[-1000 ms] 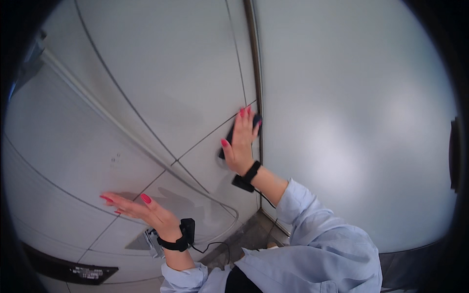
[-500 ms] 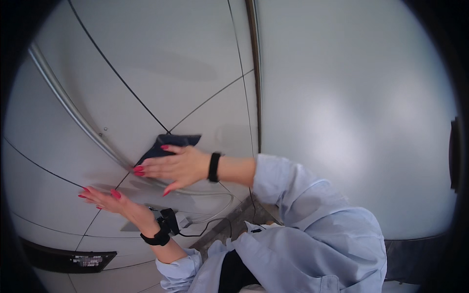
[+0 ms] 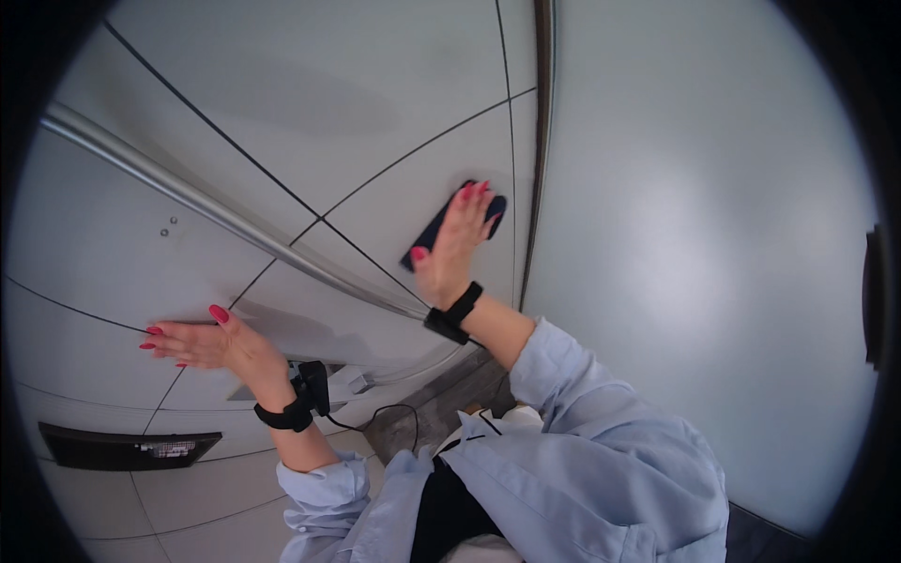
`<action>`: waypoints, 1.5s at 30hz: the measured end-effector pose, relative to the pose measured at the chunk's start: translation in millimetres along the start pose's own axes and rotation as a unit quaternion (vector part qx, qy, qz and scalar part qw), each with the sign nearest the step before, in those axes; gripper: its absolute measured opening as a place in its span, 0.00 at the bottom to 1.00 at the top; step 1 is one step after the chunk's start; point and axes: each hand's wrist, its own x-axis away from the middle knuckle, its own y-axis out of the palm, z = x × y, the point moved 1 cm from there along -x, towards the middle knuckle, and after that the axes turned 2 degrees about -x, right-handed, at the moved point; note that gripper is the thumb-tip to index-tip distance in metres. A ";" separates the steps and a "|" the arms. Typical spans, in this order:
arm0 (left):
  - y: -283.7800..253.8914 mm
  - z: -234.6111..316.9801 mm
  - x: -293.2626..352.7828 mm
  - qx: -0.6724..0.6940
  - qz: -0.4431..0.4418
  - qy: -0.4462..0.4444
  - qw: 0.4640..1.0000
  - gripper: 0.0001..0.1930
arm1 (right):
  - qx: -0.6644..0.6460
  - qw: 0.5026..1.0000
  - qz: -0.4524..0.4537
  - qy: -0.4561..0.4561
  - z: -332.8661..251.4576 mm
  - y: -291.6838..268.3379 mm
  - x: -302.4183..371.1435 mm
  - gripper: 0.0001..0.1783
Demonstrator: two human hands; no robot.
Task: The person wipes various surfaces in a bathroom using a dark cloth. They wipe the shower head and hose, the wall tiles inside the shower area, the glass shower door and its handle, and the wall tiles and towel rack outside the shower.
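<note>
My right hand (image 3: 452, 246) lies over a folded dark blue cloth (image 3: 428, 233) against the pale tiled wall (image 3: 282, 94), a little left of the dark upright edge strip. Its fingers stretch across the cloth, with the thumb at the cloth's near left side. Farther left, my left hand (image 3: 211, 345) holds nothing; its fingers are stretched out and the thumb stands apart. It is close to the tiles below the silver rail, though whether it touches them I cannot tell. Both wrists wear black straps with small devices, and both nails and fingers show clearly.
A curved silver rail (image 3: 221, 219) crosses the wall from upper left towards my right wrist. Smooth pale panel (image 3: 704, 244) fills the right side, behind a dark strip (image 3: 540, 169). A black plate (image 3: 113, 448) sits lower left. Cables (image 3: 413, 413) hang near my body.
My right hand and the cloth have moved up and to the right, off the silver rail, with the fingers turned upward. The left hand has risen slightly and remains empty.
</note>
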 end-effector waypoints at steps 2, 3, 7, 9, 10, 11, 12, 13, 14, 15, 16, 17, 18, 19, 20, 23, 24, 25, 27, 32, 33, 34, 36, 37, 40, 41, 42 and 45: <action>-1.4 0.8 -0.2 -0.002 -0.007 0.004 1.000 0.43 | 0.006 0.999 -0.037 -0.026 -23.5 15.9 15.3 0.57; -1.2 2.3 0.6 0.001 -0.016 0.006 1.000 0.42 | 0.029 0.995 -0.079 -0.054 -38.4 25.0 24.3 0.57; 10.1 -24.1 -1.2 -0.010 -0.006 0.003 1.000 0.42 | 0.053 0.876 -0.478 -0.037 -102.2 38.0 41.2 0.51; 28.0 -57.9 -14.3 -0.088 0.042 -0.017 0.995 0.42 | -0.044 0.926 -0.266 -0.264 -96.0 60.8 76.1 0.43; 27.7 -69.9 -14.9 -0.092 0.040 -0.018 0.995 0.42 | -0.047 0.926 -0.268 -0.262 -93.1 61.9 83.7 0.43; 22.4 -80.0 -16.5 -0.125 0.063 0.002 0.990 0.42 | -0.055 0.909 -0.259 -0.322 -93.2 60.4 88.4 0.40; 25.2 -70.9 -17.1 -0.146 0.082 0.023 0.986 0.42 | -0.049 0.890 -0.247 -0.380 -79.5 58.3 93.1 0.37; 27.4 -61.5 -12.5 -0.139 0.078 0.024 0.987 0.42 | -0.115 0.849 -0.390 -0.337 -57.6 55.5 97.6 0.37; 22.5 -37.8 -6.4 -0.104 0.083 0.031 0.991 0.43 | -0.109 0.851 -0.392 -0.332 -37.5 44.6 93.1 0.37; 16.8 -24.8 -4.8 -0.071 0.090 0.038 0.993 0.45 | -0.073 0.828 -0.457 -0.316 -17.7 31.1 83.9 0.36; 14.3 -26.7 -6.0 -0.073 0.090 0.040 0.993 0.45 | -0.042 0.799 -0.519 -0.301 -1.2 18.9 74.1 0.36; 15.4 -23.7 -7.7 -0.094 0.111 0.036 0.989 0.46 | -0.033 0.846 -0.422 -0.324 26.3 6.8 67.4 0.36; 16.4 -21.7 -9.5 -0.116 0.132 0.033 0.984 0.47 | -0.023 0.882 -0.321 -0.344 52.0 -3.8 61.3 0.36; 17.6 -25.2 -11.7 -0.114 0.130 0.033 0.984 0.47 | 0.031 0.890 -0.267 -0.369 65.0 -13.8 46.7 0.35; 22.5 -28.6 -12.6 -0.124 0.127 0.020 0.984 0.47 | 0.078 0.893 -0.224 -0.382 74.5 -25.1 31.0 0.35; 29.2 -25.9 -8.1 -0.123 0.120 0.012 0.985 0.47 | 0.171 0.895 -0.169 -0.375 87.4 -54.3 -5.3 0.34; 29.4 -21.8 -7.0 -0.119 0.119 0.018 0.986 0.47 | 0.194 0.882 -0.163 -0.397 89.0 -57.6 -15.9 0.37; 29.8 -17.1 -6.2 -0.103 0.114 0.015 0.988 0.47 | 0.192 0.896 -0.151 -0.371 88.8 -61.5 -25.5 0.37; 27.6 -8.2 -5.0 -0.116 0.121 0.021 0.986 0.47 | 0.165 0.928 -0.124 -0.311 69.1 -68.6 -59.6 0.38; 15.5 -0.4 -4.1 -0.076 0.126 0.027 0.989 0.46 | 0.058 0.971 -0.034 -0.228 -53.6 -70.5 -187.8 0.44; 18.1 6.1 -2.4 -0.058 0.111 0.012 0.992 0.46 | 0.076 0.966 -0.013 -0.247 -60.8 -76.5 -208.1 0.44; 12.7 2.0 -3.1 -0.046 0.111 0.007 0.993 0.46 | 0.082 0.961 0.004 -0.265 -73.1 -79.3 -224.3 0.45; 2.0 -8.3 -16.5 -0.055 0.126 0.009 0.991 0.47 | 0.001 0.953 0.011 -0.302 -125.3 -72.3 -279.7 0.45; 2.7 -8.0 -15.0 -0.044 0.123 0.000 0.991 0.47 | 0.039 0.947 0.022 -0.317 -125.9 -68.8 -282.5 0.45; 15.4 -6.7 -6.7 -0.026 0.123 0.013 0.992 0.47 | 0.054 0.948 -0.012 -0.314 -126.2 -74.8 -293.5 0.46; 16.0 -9.8 -11.5 -0.033 0.135 0.005 0.990 0.47 | 0.086 0.953 -0.008 -0.291 -110.5 -83.2 -288.7 0.47; 18.7 -11.0 -12.2 -0.043 0.126 -0.001 0.991 0.47 | 0.118 0.951 -0.007 -0.286 -99.9 -88.2 -282.4 0.47; 14.8 -6.9 -9.1 -0.046 0.112 -0.015 0.993 0.47 | 0.126 0.957 -0.015 -0.259 -78.1 -87.7 -247.3 0.46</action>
